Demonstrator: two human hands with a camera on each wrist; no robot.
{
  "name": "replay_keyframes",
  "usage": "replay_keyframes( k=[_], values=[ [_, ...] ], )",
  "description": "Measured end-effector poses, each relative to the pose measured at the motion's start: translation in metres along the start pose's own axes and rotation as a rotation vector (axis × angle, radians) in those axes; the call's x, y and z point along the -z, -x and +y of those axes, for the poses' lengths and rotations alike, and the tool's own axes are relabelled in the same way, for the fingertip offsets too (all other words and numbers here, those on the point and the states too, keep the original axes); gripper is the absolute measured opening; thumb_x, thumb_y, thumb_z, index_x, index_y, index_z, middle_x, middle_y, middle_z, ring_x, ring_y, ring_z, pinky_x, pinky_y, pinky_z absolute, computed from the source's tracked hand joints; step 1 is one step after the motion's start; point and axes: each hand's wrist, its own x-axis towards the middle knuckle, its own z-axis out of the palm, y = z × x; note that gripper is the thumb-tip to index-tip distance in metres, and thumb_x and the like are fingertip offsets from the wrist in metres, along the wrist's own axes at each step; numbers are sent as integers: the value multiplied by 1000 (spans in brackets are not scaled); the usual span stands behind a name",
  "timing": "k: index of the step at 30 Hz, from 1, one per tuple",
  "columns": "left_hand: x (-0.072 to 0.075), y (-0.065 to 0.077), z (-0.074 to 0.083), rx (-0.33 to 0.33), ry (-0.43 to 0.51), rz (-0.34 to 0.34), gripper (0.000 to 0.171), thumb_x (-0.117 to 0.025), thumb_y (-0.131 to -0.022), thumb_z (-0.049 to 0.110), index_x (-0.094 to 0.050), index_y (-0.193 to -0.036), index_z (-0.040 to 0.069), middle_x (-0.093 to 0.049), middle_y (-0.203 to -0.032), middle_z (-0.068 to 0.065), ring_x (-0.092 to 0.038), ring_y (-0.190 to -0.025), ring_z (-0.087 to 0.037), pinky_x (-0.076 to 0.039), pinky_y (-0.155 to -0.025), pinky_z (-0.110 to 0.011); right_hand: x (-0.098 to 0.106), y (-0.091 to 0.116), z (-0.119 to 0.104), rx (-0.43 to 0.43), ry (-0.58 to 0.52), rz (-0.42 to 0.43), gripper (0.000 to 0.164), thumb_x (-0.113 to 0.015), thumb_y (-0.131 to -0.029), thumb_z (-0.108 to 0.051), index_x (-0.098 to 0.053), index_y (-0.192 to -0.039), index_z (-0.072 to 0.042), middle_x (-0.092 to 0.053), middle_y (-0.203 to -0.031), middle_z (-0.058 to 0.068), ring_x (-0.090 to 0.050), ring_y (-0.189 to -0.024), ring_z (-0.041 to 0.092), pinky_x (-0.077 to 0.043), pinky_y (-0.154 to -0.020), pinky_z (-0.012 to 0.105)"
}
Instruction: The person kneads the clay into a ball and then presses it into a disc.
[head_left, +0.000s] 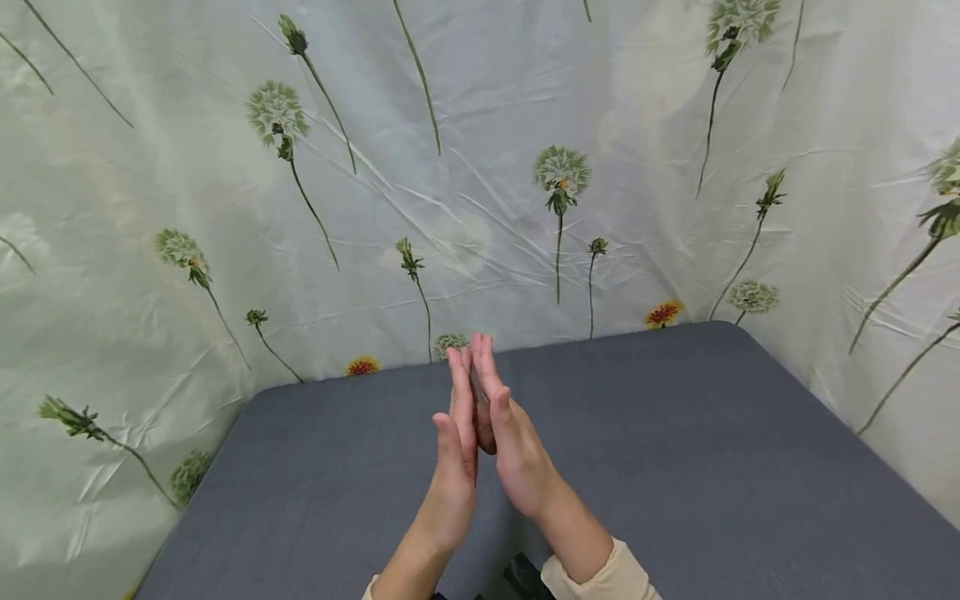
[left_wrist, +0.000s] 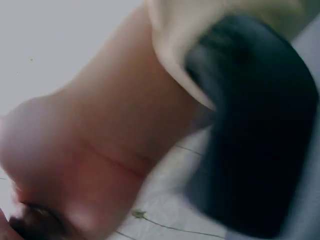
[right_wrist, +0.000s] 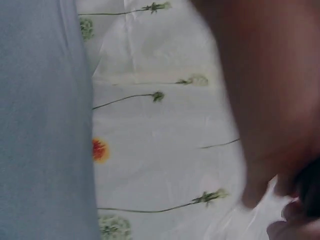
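Note:
Palm facing palm, my left hand (head_left: 453, 475) and right hand (head_left: 522, 467) point upward over the dark grey surface, fingers straight. A small, dark brown rounded thing (head_left: 486, 432) shows in the gap between the palms; its kind cannot be told. The left wrist view has the heel of the left hand (left_wrist: 85, 160) blurred, with part of the dark thing (left_wrist: 40, 222) at the lower left. In the right wrist view the right hand (right_wrist: 280, 110) fills the right side, beside a dark patch at the edge. Most of both palms is hidden.
The grey padded surface (head_left: 675, 433) spreads under and around the hands. Behind it and at its sides hangs a pale sheet (head_left: 480, 208) printed with dandelions. Black straps or devices (head_left: 527, 575) sit near the wrists, by the cream sleeves (head_left: 600, 575).

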Motion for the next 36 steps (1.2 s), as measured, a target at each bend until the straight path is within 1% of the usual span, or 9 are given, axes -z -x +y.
replay_keyframes(
  k=[8,12,17,22,26,27,30,34,36],
  values=[
    [31,0,7,27,58,157,67,9,-104,74,22,-165,49,9,-181,13,4,-170,-18,-6,-133,-61,-29,3,4,-12,12,-99,63,-5,-118,-49,8,-173,-21,7,-182,-8,10,-168,17,2,-135,53],
    [35,-2,1,56,115,165,67,8,-104,74,22,-165,49,8,-181,13,-1,-170,-19,-4,-136,-47,-34,3,-3,76,84,-86,63,-7,-118,-46,1,-173,-16,3,-183,-3,10,-169,20,6,-136,35],
    [9,-1,-8,58,12,9,67,10,-107,66,27,-165,39,20,-180,9,15,-168,-25,5,-132,-64,-8,-4,-3,72,43,38,71,-2,-116,-53,-2,-173,-11,-9,-182,6,-9,-169,26,-13,-129,14],
    [1,1,-6,39,-24,-8,66,11,-107,66,27,-165,40,25,-178,9,27,-165,-23,12,-126,-75,5,-6,6,-39,-47,0,76,1,-112,-63,8,-173,-17,-1,-183,1,-3,-169,26,-13,-133,32],
    [17,1,3,-7,-25,120,68,10,-106,70,24,-166,42,15,-181,10,-2,-167,-21,-11,-132,-48,-14,-2,11,-46,-63,-93,70,0,-115,-55,12,-172,-17,7,-182,-2,8,-168,24,-2,-133,62],
    [22,0,4,-1,-30,147,68,9,-106,71,23,-166,43,12,-181,10,-27,-159,-21,-26,-125,-38,-20,-1,11,-45,-58,-101,67,-1,-116,-53,12,-172,-18,9,-182,-4,10,-168,22,0,-132,63],
    [28,-1,3,51,-18,177,68,8,-105,73,21,-166,46,7,-181,12,-36,-153,-18,-35,-112,-29,-30,4,7,5,-10,-81,63,-4,-118,-46,9,-173,-18,11,-182,-3,13,-168,21,2,-136,46],
    [19,-3,-6,72,21,110,68,9,-105,72,22,-166,44,10,-181,12,4,-169,-20,-6,-133,-59,-22,5,0,62,5,-20,65,-5,-118,-48,5,-173,-16,6,-182,3,7,-169,23,-7,-130,15],
    [10,-2,-7,61,16,65,70,10,-105,71,24,-166,41,18,-179,12,17,-168,-21,10,-129,-69,-13,2,-1,48,3,1,69,-3,-116,-54,6,-173,-16,2,-182,3,3,-169,24,-12,-131,19]
  ],
)
